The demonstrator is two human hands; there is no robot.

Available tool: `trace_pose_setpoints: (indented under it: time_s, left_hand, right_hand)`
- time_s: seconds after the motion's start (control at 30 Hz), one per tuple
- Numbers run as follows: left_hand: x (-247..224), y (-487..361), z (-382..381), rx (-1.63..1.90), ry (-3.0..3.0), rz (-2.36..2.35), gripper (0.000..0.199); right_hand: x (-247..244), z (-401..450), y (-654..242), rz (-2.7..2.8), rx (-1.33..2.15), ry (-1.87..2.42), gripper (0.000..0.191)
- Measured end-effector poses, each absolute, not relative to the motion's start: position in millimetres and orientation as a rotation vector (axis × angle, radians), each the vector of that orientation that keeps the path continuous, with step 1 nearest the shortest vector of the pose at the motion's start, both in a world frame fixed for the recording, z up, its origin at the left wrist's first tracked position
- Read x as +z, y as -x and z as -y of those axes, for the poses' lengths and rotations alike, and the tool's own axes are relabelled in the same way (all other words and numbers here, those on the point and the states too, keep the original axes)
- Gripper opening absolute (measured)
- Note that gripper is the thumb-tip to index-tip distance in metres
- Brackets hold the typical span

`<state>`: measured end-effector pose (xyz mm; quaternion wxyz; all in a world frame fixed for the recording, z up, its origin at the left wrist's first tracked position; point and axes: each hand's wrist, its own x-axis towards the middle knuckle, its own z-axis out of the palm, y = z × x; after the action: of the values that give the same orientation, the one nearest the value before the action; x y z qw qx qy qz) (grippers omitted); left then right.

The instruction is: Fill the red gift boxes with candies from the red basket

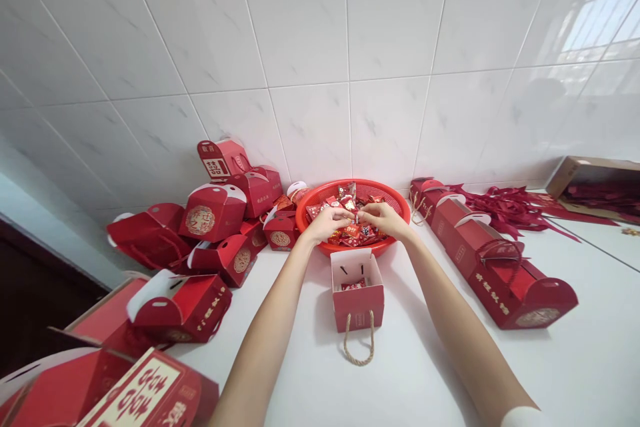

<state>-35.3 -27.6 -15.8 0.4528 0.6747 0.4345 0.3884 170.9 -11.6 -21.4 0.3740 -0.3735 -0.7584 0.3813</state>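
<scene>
Both hands reach into a red plastic basket [404, 205] of wrapped candies [349, 199]. My left hand [331, 222] is over the middle of the candies, its fingers bent together at a small wrapped piece. Close beside it, my right hand [384, 218] has its thumb and fingers drawn together near the same spot; what lies between the fingertips is too small to make out. In front of the basket stands an open red gift box [358, 307] with a rope handle hanging forward and a wrapped candy [353, 285] inside.
Red gift boxes [215, 213] are heaped at the left. A row of red boxes [505, 280] runs along the right, with dark red ribbons [510, 210] behind it. A cardboard box [595, 183] sits at the far right on the white table [310, 373], against a tiled wall.
</scene>
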Motion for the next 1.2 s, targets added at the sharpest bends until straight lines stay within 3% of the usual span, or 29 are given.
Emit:
trace_pose_setpoints:
  time_s: [0.23, 0.37, 0.5, 0.7, 0.9, 1.0, 1.2]
  left_hand:
    - [-10.8, 36.7, 34.6, 1.119, -1.576, -1.046, 0.039]
    - [-8.2, 34.9, 34.9, 1.242, -1.487, -1.047, 0.046]
    - [-8.0, 34.3, 35.8, 1.229, -1.529, -1.044, 0.045]
    - [-7.4, 33.8, 38.5, 1.305, -1.557, -1.097, 0.037]
    - [-9.0, 33.9, 39.8, 1.291, -1.517, -1.118, 0.035]
    - [-10.7, 33.7, 40.0, 1.329, -1.497, -1.128, 0.033]
    - [-10.1, 31.9, 45.5, 1.501, -1.539, -1.094, 0.033]
  right_hand:
    - [-15.0, 16.8, -170.7, 1.876, 1.169, 0.763, 0.039]
    - [6.2, 30.8, -175.2, 1.771, 1.263, 0.645, 0.035]
    - [38.7, 59.7, -175.5, 2.063, 1.323, 0.518, 0.028]
    - [64.3, 94.4, -170.8, 2.273, 0.885, 0.695, 0.023]
    - [42.5, 122.8, -179.2, 2.418, 0.489, 1.266, 0.023]
    - [21.6, 148.5, -182.1, 2.416, 0.432, 1.289, 0.012]
    - [-17.0, 199.0, -184.1, 2.333, 0.043, 1.081, 0.018]
